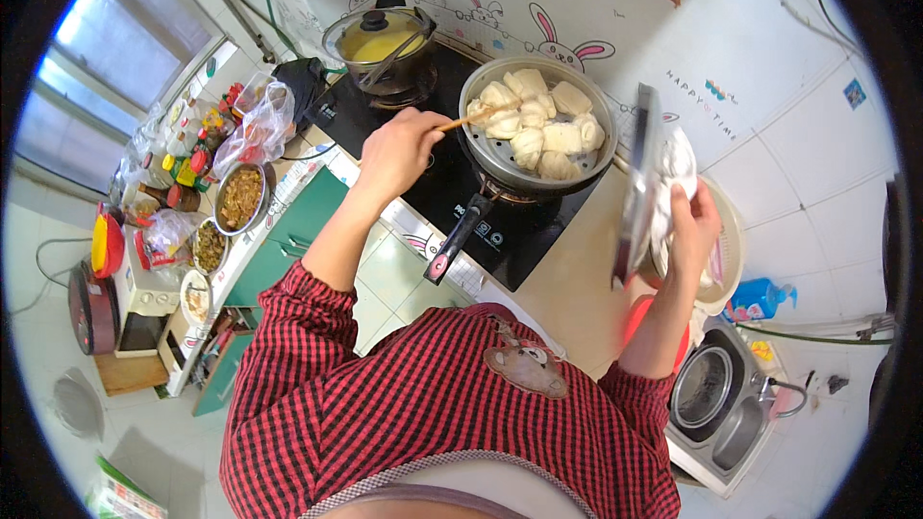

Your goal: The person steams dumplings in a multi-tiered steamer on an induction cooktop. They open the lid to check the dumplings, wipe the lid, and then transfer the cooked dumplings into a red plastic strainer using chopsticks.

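Several steamed buns (pixel 542 122) lie on the perforated tray of a round metal steamer (pixel 497 171), which stands over a pan on the black gas hob. My left hand (pixel 404 151) holds wooden chopsticks (pixel 461 121), their far ends among the buns at the left side. To the right of the steamer, my right hand (pixel 694 220) grips a white cloth (pixel 676 158) against a lid (pixel 636 187), which is tilted up nearly on edge and blurred. The lid's knob is hidden by the cloth and hand.
A pot with a glass lid (pixel 382 43) stands on the left burner, with tongs across it. The pan handle (pixel 461 238) juts towards me. Bowls of food (pixel 241 198), bottles and bags crowd the left counter. A pale basin (pixel 728 245), blue bottle (pixel 753 299) and sink (pixel 743 432) are at right.
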Demonstrator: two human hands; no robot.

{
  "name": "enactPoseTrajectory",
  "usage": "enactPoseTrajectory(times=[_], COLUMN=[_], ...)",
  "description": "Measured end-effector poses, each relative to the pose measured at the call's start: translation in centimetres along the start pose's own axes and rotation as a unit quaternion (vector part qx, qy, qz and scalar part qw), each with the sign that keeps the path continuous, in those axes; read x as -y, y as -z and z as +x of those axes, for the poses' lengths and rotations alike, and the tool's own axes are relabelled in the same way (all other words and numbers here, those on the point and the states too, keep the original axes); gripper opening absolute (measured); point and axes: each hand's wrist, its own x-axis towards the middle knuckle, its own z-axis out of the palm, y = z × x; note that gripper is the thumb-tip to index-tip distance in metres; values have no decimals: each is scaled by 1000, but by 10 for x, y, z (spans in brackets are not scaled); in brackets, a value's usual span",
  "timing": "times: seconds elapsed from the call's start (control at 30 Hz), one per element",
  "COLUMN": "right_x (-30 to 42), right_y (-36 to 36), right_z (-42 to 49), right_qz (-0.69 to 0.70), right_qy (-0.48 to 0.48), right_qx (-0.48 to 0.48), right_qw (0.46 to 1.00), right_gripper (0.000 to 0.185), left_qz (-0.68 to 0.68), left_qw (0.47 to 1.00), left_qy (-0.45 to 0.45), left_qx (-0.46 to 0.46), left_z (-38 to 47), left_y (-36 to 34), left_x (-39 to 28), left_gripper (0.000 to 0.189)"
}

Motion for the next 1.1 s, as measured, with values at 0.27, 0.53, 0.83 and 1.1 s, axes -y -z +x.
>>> enactPoseTrajectory(times=[0.27,0.53,0.83,1.1], right_x=[0,-37,-55,-52], right_y=[-132,-220,-238,-240], right_z=[90,108,108,105], right_qz=[-357,-463,-453,-472], right_qy=[206,248,237,240], right_qx=[117,156,176,174], right_qw=[904,836,841,830], right_gripper=[42,45,41,41], left_qz=[-213,-255,-223,-231], left_qw=[951,923,925,925], left_qy=[191,259,282,280], left_qx=[-119,-125,-126,-112], left_z=[-92,-159,-187,-185], left_y=[-7,-5,2,-6], left_x=[40,60,88,102], left_gripper=[23,20,18,19])
